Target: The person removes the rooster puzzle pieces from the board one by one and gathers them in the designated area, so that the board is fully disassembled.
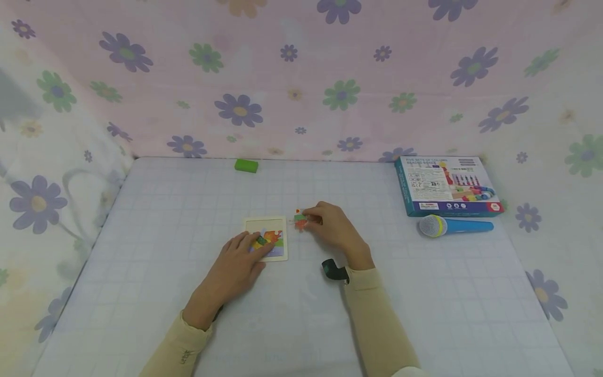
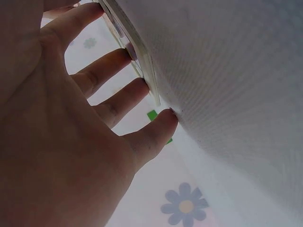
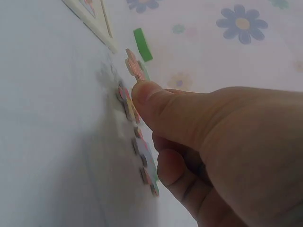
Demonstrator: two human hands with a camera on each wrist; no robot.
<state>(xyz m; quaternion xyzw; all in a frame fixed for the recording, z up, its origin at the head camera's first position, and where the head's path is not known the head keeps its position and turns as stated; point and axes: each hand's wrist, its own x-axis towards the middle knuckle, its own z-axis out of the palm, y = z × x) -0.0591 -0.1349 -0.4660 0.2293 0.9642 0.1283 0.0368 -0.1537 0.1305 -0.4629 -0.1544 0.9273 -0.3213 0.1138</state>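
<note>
My left hand (image 1: 240, 262) lies over a small jigsaw tray (image 1: 286, 238) with a pale wooden frame. Its spread fingers touch the tray, seen edge-on (image 2: 142, 52) in the left wrist view, and cover part of the picture. Orange, green and yellow pieces (image 1: 278, 242) show inside the frame. To the right of the tray, my right hand (image 1: 332, 225) pinches a jigsaw piece (image 3: 134, 66) between thumb and fingers. Below that piece in the right wrist view, more coloured pieces (image 3: 145, 153) lie on the white table, partly hidden by the hand.
A green block (image 1: 246, 166) sits near the table's back edge. At the right stands a flat toy box (image 1: 447, 186), with a blue toy microphone (image 1: 464, 225) in front of it. Flowered cloth (image 1: 301, 78) hangs behind and along the sides.
</note>
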